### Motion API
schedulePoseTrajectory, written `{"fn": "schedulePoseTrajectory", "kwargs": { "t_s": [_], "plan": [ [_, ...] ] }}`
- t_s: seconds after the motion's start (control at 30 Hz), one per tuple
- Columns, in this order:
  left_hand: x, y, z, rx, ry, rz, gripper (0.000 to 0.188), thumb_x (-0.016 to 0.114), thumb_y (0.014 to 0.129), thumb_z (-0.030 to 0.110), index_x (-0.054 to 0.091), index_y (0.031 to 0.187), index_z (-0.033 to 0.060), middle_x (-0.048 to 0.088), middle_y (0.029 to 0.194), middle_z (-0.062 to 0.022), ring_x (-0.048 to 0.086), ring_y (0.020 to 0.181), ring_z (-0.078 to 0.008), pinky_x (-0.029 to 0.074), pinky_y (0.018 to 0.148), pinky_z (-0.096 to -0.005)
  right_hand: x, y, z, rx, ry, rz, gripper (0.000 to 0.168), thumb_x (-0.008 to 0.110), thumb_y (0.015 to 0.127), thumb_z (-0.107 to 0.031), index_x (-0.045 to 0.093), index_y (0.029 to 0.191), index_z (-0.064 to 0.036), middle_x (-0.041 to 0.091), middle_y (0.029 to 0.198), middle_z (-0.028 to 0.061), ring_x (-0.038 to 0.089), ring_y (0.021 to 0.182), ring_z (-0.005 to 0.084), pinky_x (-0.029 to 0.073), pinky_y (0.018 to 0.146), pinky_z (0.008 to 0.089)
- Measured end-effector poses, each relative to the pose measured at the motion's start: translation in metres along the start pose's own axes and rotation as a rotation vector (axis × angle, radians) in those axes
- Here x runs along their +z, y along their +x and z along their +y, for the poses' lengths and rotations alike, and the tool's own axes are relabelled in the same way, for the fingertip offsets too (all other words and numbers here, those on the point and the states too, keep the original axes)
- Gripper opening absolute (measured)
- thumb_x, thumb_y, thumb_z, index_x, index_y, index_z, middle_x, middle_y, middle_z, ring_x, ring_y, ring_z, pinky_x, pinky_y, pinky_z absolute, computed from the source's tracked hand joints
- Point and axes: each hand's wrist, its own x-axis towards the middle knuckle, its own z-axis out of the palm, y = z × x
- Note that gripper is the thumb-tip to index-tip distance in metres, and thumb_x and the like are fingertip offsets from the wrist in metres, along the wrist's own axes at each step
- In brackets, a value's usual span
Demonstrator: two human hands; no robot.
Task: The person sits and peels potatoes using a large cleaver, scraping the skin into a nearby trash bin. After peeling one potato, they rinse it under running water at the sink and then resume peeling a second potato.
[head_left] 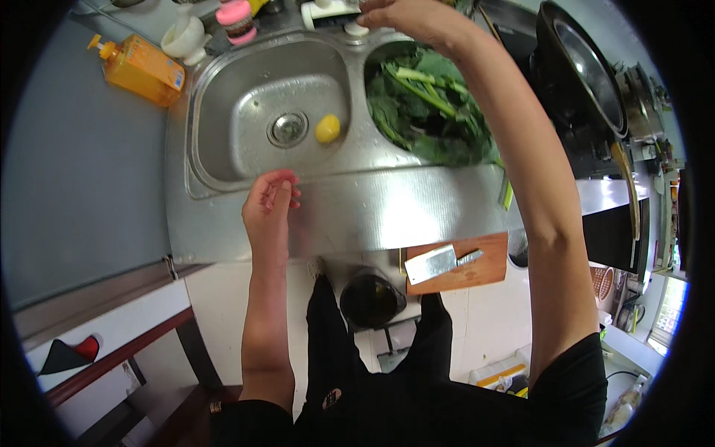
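Observation:
My left hand [272, 193] hovers over the front rim of the left basin of a stainless-steel double sink [268, 50]. Its fingers are loosely curled and hold nothing that I can see. A yellow, lemon-like fruit [328, 129] lies in that basin, right of the drain strainer [287, 129]. My right hand [399, 18] reaches to the back of the sink, partly cut off by the top edge. Its fingertips are at a white fixture [329, 10] with a dark panel; contact is unclear. Under my right forearm, leafy greens [427, 106] with thick stems fill the right basin.
A cleaver [433, 265] lies on a wooden cutting board [486, 274] below the counter front, beside a dark bin [370, 302]. An orange pump bottle [144, 70], a white mortar [187, 39] and a pink-lidded jar [237, 21] stand back left. At right is a black wok [584, 72].

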Motion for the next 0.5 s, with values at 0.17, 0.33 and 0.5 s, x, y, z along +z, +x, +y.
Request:
{"fn": "schedulePoseTrajectory", "kwargs": {
  "t_s": [0.17, 0.33, 0.5],
  "plan": [
    [0.028, -0.094, -0.018, -0.073, 0.089, -0.192, 0.014, 0.056, 0.099, 0.005, 0.066, 0.107, -0.0013, 0.068, 0.096, -0.0058, 0.061, 0.082, -0.0113, 0.05, 0.072, -0.0257, -0.025, -0.167, -0.059, -0.352, -0.025, 0.464, 0.025, 0.067, 0.087, -0.018, 0.073, 0.102, 0.001, 0.073, 0.105, 0.0177, 0.07, 0.096, 0.0296, 0.055, 0.084, 0.0388],
    [0.022, -0.206, -0.11, -0.384, 0.151, -0.161, 0.013, 0.059, 0.099, 0.004, 0.068, 0.109, 0.0035, 0.07, 0.097, -0.0031, 0.063, 0.08, -0.0094, 0.05, 0.072, -0.0239, 0.023, -0.339, -0.046, -0.146, 0.773, -0.138, 0.017, 0.067, 0.093, -0.01, 0.074, 0.107, -0.001, 0.074, 0.105, 0.0094, 0.07, 0.094, 0.0164, 0.055, 0.083, 0.0307],
    [0.048, -0.22, -0.236, -0.513, 0.432, -0.449, 0.013, 0.065, 0.096, 0.013, 0.066, 0.106, 0.0054, 0.072, 0.095, -0.006, 0.067, 0.079, -0.0151, 0.054, 0.071, -0.0296, 0.157, -0.519, 0.047, 0.615, 0.495, -0.165, 0.017, 0.065, 0.088, -0.006, 0.071, 0.102, 0.0, 0.071, 0.095, 0.0171, 0.069, 0.084, 0.0355, 0.054, 0.074, 0.0415]
  ]
}}
